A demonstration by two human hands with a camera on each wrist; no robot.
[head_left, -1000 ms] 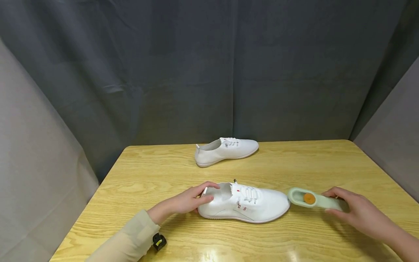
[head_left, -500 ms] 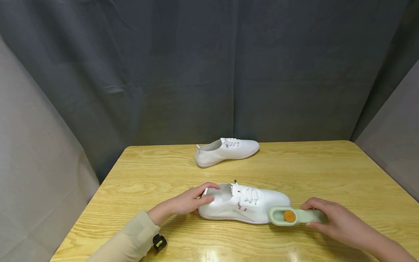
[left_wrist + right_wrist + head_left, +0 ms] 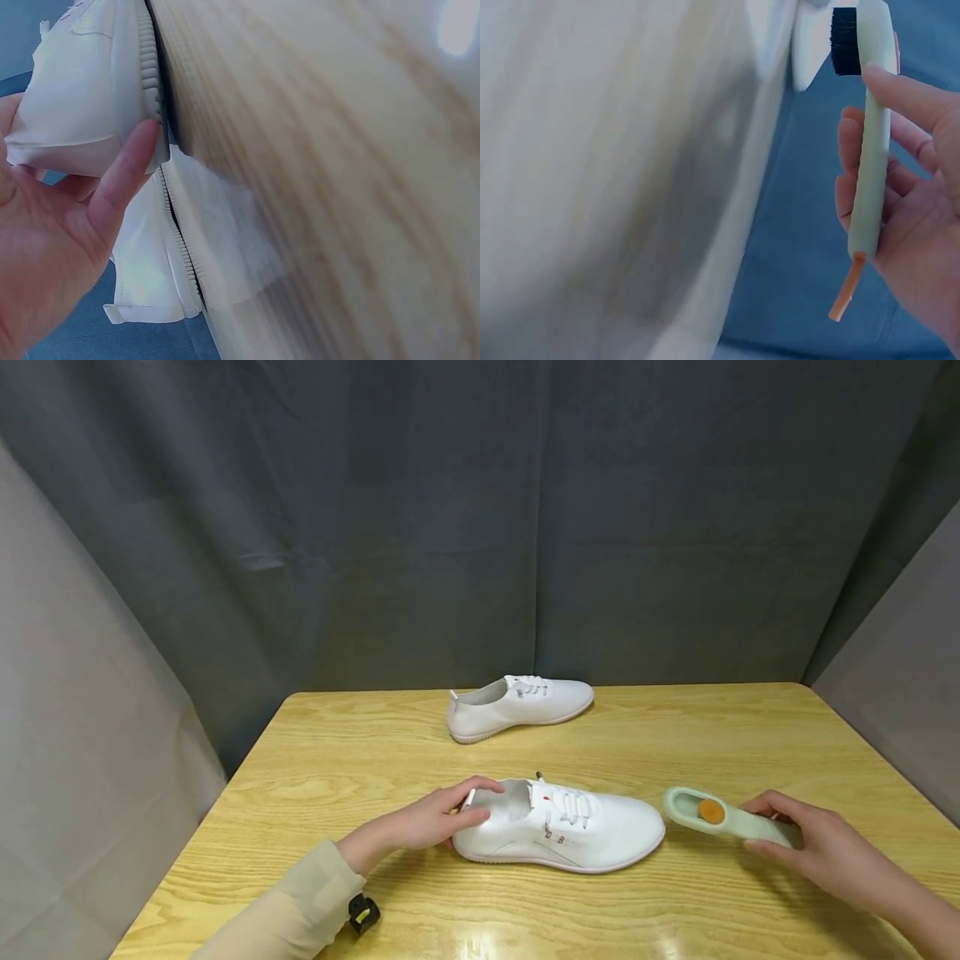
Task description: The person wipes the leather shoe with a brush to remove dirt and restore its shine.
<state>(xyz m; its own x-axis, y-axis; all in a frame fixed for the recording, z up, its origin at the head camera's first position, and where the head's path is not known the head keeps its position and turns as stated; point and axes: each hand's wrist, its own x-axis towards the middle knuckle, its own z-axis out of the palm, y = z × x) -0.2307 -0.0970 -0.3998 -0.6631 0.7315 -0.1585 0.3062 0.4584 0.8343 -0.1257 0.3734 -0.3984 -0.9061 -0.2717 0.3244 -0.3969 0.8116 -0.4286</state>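
The near white shoe (image 3: 607, 831) lies sole down on the table, its toe pointing right. My left hand (image 3: 427, 820) grips its heel, fingers at the opening; in the left wrist view the hand (image 3: 60, 232) curls round the heel (image 3: 82, 127). My right hand (image 3: 840, 852) holds a pale green brush (image 3: 757, 828) with an orange button by its handle, just right of the toe and apart from it. In the right wrist view, black bristles (image 3: 845, 41) face the table side and an orange strap (image 3: 847, 289) hangs from the handle end, below the right hand (image 3: 922, 202).
A second white shoe (image 3: 525, 706) stands behind the near one, by the rear edge of the wooden table (image 3: 337, 752). A small black object (image 3: 363, 914) is beside the left sleeve. Dark cloth (image 3: 420, 527) hangs behind, with light cloth at both sides.
The right hand with the brush moved left and nearer to the toe's front side, then back right, off the shoe. The left hand and both shoes stay in place.
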